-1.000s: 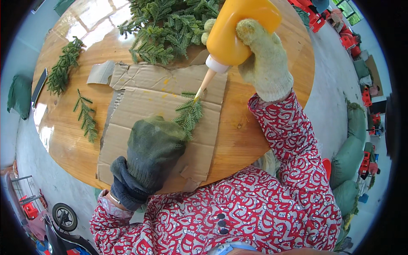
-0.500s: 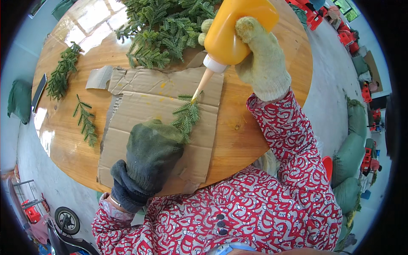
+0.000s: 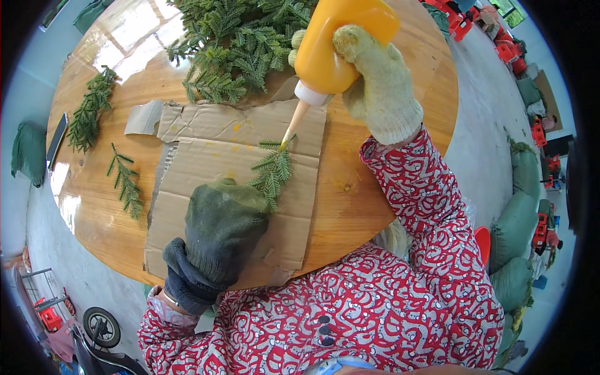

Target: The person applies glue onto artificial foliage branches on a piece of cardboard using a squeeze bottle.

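My right hand [image 3: 384,87], in a pale knit glove, grips a yellow squeeze bottle [image 3: 331,56] tilted nozzle-down. Its white collar and long tapered tip point at the upper part of a green fir sprig [image 3: 274,172], touching or almost touching it. My left hand [image 3: 226,215], in a dark glove, is closed at the sprig's lower end; the fingertips and stem end are hidden beneath the glove. Under both lies a creased sheet of cardboard [image 3: 187,206] with yellow spots on its upper half.
A heap of fir sprigs [image 3: 240,47] covers the table's far side. A single sprig [image 3: 126,181], a thicker bundle [image 3: 92,109] and a dark flat object [image 3: 57,140] lie leftward on the round wooden table [image 3: 350,187]. Green sacks [image 3: 512,231] stand on the floor at right.
The bottle and my right hand have shifted slightly left, with the tip still at the sprig's upper part. My left hand stays at the sprig's lower end.
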Available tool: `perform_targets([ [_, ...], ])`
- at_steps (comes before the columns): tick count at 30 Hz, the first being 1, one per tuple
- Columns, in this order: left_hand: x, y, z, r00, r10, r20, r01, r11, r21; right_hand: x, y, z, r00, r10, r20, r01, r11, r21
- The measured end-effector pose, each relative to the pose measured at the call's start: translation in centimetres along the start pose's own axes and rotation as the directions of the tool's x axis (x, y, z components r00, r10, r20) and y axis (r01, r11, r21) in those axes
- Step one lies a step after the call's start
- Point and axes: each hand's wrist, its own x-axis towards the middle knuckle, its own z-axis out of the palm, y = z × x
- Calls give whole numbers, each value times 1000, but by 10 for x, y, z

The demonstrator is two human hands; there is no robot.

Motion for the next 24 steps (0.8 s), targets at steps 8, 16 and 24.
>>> perform_targets([
  [8,-3,-1,4,997,4,-80,-6,1000,-24,0,0,1,1000,5,-4,-5,1000,9],
  [16,-7,-1,2,1000,-11,26,11,1000,-6,1,2,1,999,31,-3,-30,985,167],
  [24,-12,-3,6,1000,-12,-15,11,1000,-22,5,0,-10,1000,27,-3,-27,997,-65],
])
